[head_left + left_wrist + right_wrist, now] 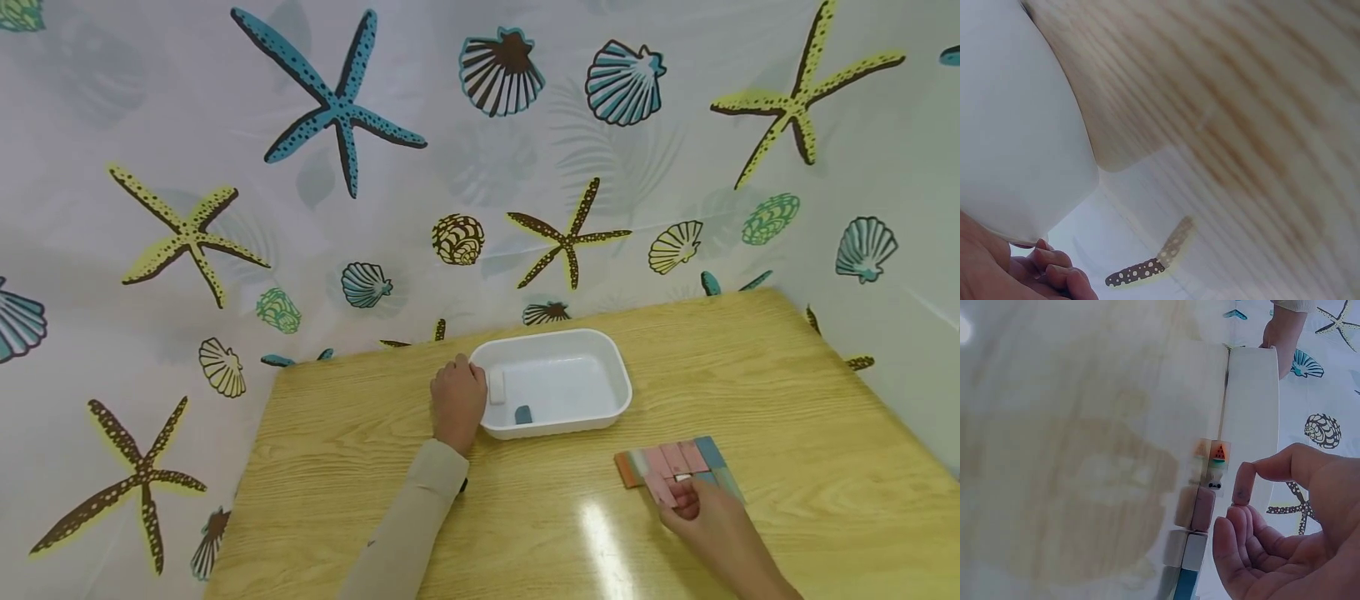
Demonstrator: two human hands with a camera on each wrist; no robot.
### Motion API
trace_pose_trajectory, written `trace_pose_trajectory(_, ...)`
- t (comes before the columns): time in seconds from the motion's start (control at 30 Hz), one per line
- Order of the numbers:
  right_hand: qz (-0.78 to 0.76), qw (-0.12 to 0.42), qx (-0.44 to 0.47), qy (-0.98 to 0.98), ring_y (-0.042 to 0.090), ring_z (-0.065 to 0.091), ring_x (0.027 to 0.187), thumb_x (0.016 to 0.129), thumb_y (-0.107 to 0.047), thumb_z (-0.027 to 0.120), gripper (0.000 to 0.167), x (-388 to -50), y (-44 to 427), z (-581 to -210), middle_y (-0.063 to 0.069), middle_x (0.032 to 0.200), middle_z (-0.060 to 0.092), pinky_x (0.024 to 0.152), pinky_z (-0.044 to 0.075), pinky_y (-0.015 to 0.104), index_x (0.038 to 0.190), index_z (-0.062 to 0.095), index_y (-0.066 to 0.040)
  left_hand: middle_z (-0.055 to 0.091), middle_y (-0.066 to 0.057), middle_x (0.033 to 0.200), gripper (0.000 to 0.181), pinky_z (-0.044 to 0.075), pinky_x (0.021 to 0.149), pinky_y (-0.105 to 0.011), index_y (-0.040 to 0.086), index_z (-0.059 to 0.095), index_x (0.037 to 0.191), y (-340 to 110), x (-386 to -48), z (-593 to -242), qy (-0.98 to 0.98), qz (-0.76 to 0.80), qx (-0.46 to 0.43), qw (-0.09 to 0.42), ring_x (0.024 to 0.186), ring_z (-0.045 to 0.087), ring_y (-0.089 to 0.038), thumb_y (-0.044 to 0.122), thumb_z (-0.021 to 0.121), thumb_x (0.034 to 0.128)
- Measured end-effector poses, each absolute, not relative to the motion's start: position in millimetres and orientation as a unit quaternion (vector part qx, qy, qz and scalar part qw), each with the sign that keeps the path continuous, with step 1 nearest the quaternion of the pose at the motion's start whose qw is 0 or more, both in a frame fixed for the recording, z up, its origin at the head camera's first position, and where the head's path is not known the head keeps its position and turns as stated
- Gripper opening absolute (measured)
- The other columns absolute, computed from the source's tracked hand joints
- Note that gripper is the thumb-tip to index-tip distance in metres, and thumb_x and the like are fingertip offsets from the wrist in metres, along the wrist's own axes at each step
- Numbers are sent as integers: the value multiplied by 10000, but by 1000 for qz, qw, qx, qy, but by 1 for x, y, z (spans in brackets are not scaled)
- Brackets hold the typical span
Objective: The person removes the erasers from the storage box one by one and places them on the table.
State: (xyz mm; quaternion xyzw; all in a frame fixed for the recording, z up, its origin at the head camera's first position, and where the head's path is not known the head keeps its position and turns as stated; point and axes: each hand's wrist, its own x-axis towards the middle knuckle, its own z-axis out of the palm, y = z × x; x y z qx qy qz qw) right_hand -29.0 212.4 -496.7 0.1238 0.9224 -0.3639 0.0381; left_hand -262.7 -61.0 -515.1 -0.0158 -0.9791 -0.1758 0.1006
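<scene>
My left hand (pixel 457 398) grips the left end of a white plastic tub (pixel 558 428), its fingers at the rim. Inside the tub lie a white block (pixel 497 388) and a small blue-grey block (pixel 522 414). My right hand (pixel 705 510) pinches a pink block (pixel 1244 484) between thumb and fingers, raised over a flat group of small coloured blocks. In that group are pink blocks (pixel 677 457), a blue block (pixel 710 452) and an orange block (pixel 624 470). The right wrist view shows a watermelon picture (pixel 1219 453) on one end.
The wooden table (pixel 337 467) carries the tub near its back edge and the blocks to the right of centre. A cloth (pixel 450 167) printed with shells and starfish hangs behind the table and along its sides.
</scene>
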Motion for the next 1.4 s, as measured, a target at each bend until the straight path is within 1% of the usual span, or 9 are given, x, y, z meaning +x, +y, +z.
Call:
trace_pose_trajectory(0.1, -364, 51, 129, 921, 109, 564, 710, 810, -215, 689, 278, -26, 212, -499, 27, 795, 602, 617, 473, 219, 909, 601, 29, 603, -116, 848, 285, 448, 761, -436, 25, 573, 990, -61, -262, -515, -978, -178, -17, 107, 814, 580, -281, 267, 424, 965)
trace_pose_trajectory(0.23, -362, 58, 132, 921, 104, 564, 698, 809, -250, 697, 316, -24, 211, -502, 19, 771, 606, 604, 469, 227, 913, 602, 32, 605, -117, 832, 275, 451, 751, -443, 24, 578, 974, -61, -262, -515, -976, -182, -19, 116, 799, 584, -284, 261, 439, 962)
trace_pose_trajectory(0.33, -361, 62, 133, 921, 103, 566, 698, 799, -272, 707, 340, -23, 210, -504, 13, 769, 610, 604, 468, 235, 916, 606, 30, 607, -116, 843, 279, 448, 764, -444, 25, 577, 985, -61, -261, -514, -976, -185, -18, 111, 811, 584, -284, 261, 430, 965)
trace_pose_trajectory(0.5, -351, 62, 127, 926, 102, 570, 691, 794, -269, 707, 329, -24, 208, -504, 4, 765, 613, 597, 470, 248, 905, 607, 24, 609, -118, 876, 300, 439, 790, -442, 23, 572, 1019, -61, -262, -512, -977, -191, -18, 98, 844, 581, -284, 270, 408, 972)
trace_pose_trajectory(0.77, -331, 51, 116, 935, 101, 549, 664, 796, -207, 686, 242, -28, 204, -501, -5, 719, 596, 591, 460, 278, 866, 601, 8, 609, -115, 884, 301, 441, 788, -436, 25, 570, 1036, -62, -263, -513, -977, -188, -16, 101, 849, 581, -278, 271, 409, 973)
trace_pose_trajectory(1.1, -305, 41, 102, 946, 120, 568, 687, 800, -170, 688, 229, -28, 201, -500, 17, 760, 607, 606, 478, 308, 887, 596, 21, 609, -112, 866, 280, 437, 798, -441, 32, 572, 1002, -61, -263, -518, -976, -187, -12, 106, 828, 581, -278, 264, 420, 967)
trace_pose_trajectory(1.4, -305, 45, 93, 947, 117, 490, 646, 796, -132, 691, 187, -28, 200, -500, 3, 726, 556, 567, 446, 280, 859, 580, 4, 611, -110, 881, 277, 436, 799, -429, 32, 573, 1020, -61, -264, -518, -976, -192, -9, 104, 835, 578, -271, 263, 432, 962)
